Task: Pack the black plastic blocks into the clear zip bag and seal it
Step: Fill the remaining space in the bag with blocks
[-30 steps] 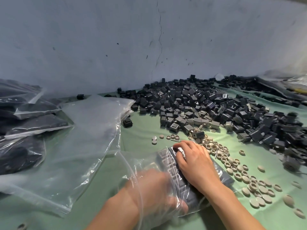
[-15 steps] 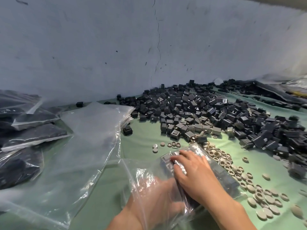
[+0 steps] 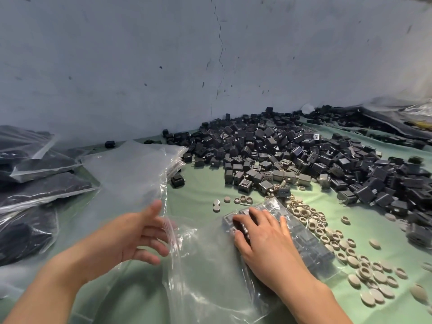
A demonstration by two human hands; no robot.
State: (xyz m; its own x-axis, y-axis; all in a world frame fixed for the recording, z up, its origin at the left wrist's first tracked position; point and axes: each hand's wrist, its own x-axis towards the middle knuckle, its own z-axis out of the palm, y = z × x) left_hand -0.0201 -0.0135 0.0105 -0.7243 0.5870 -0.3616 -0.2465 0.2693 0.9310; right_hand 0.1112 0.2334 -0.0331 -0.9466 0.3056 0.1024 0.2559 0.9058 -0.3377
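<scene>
Green cloth point(image 3: 201, 190) covers the worktable, which runs up to a cracked grey-blue wall point(image 3: 140, 66). At the near centre the right hand point(image 3: 264, 242) lies palm-down on the clear zip bag point(image 3: 210, 265), fingers nearly straight with the tips bent, pressing through the film on the black plastic blocks point(image 3: 311, 244) packed in rows at the bag's end, toward two o'clock. The left hand point(image 3: 131, 239) is spread and loose, gripping nothing, its fingertips at the slack film of the bag's mouth at nine o'clock from the right hand. The job now looks like settling and sealing. It would go best with the right palm holding the rows flat and pushing air toward the mouth, while the left gathers both lips, lines up the zip tracks and pinches along them end to end. Beige caps and rings point(image 3: 364, 272) lie scattered just beside the bag at three to four o'clock and should stay out. Loose blocks point(image 3: 292, 155) are heaped at one o'clock, a stack of empty bags point(image 3: 131, 174) lies at eleven, and filled bags point(image 3: 46, 188) sit at ten. One block in the heap carries a small white label point(image 3: 316, 136), too small to read, and no other writing shows.
</scene>
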